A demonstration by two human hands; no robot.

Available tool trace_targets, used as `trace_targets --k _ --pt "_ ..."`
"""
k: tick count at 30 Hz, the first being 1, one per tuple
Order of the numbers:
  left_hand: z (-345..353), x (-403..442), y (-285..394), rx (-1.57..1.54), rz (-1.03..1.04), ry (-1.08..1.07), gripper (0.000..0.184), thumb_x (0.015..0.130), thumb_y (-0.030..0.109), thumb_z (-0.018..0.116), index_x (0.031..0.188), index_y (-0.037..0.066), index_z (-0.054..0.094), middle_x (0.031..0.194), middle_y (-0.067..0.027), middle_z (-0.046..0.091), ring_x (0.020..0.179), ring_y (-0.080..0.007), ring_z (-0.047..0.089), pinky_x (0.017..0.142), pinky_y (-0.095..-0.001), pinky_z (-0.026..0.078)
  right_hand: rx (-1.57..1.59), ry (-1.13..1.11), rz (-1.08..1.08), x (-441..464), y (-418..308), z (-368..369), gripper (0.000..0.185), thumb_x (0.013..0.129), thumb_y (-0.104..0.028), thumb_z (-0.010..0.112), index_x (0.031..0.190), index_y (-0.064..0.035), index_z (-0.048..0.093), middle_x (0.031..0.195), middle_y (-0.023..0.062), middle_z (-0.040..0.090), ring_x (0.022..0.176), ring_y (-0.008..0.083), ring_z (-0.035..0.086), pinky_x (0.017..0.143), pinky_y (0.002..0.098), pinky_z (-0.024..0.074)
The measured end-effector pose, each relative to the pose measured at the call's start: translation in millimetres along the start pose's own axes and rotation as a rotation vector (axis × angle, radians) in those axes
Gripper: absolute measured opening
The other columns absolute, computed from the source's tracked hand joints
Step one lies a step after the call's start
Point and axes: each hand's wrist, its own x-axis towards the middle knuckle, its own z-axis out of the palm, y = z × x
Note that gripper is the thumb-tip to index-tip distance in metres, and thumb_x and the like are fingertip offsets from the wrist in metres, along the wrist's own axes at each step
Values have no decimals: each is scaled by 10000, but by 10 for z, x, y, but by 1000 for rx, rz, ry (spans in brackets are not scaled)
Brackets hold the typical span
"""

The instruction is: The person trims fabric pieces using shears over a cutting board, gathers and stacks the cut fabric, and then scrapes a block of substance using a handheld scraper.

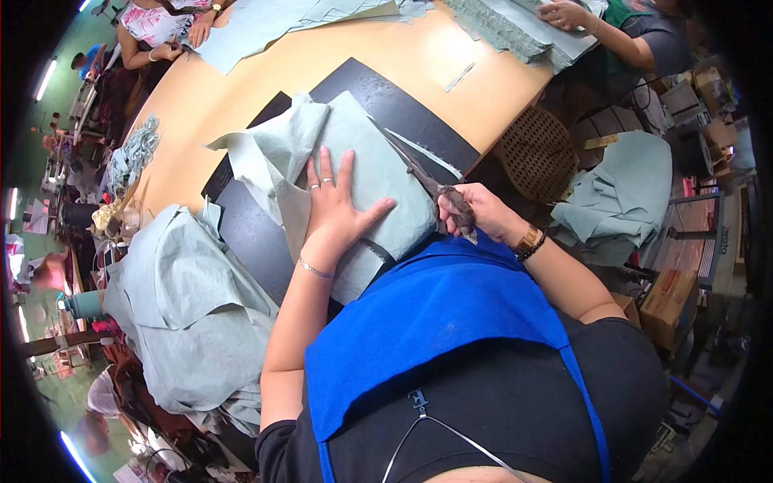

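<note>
The person's left hand [334,211] lies palm down with fingers and thumb spread wide, pressing on a pale grey-green sheet [374,157]; 2 rings show on its fingers. The right hand [489,211] is closed around the dark, wrapped handles of a pair of scissors [427,179], whose blades point forward along the sheet's right edge. Whether the blades are apart is too small to tell. The sheet rests on a black board [386,90] near the front of the wooden table [419,44], and a crumpled flap [278,149] of similar material rises beside the left hand. A thin strip [427,150] curves just right of the blades.

To the left, a draped pile [189,306] of grey-green pieces hangs near the left forearm; to the right, more pieces [616,197] lie beside a woven-cane chair [535,153]. Across the table, 2 co-workers' hands are at other grey-green sheets [298,18].
</note>
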Motion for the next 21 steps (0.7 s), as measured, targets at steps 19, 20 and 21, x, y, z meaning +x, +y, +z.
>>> trace_targets --k 19,20,21 --pt "29 -236 157 -63 36 22 983 721 645 674 1452 87 327 1518 -292 141 1397 -497 93 1098 -614 150 51 -37 -52 42 101 -31 242 919 -280 631 856 -46 633 701 10 611 601 71 598 539 212 492" --pt "38 -246 155 -71 40 28 980 725 641 674 1452 84 324 1517 -294 140 1396 -499 93 1099 -611 151 47 -33 -48 24 78 -16 243 920 -281 630 856 -46 632 700 9 610 600 70 597 540 212 492" --pt "35 -251 158 -68 41 25 977 729 636 674 1453 83 322 1517 -295 139 1396 -500 92 1100 -608 153 43 -30 -42 11 72 -6 243 920 -281 629 857 -46 632 698 8 609 599 70 597 540 212 491"
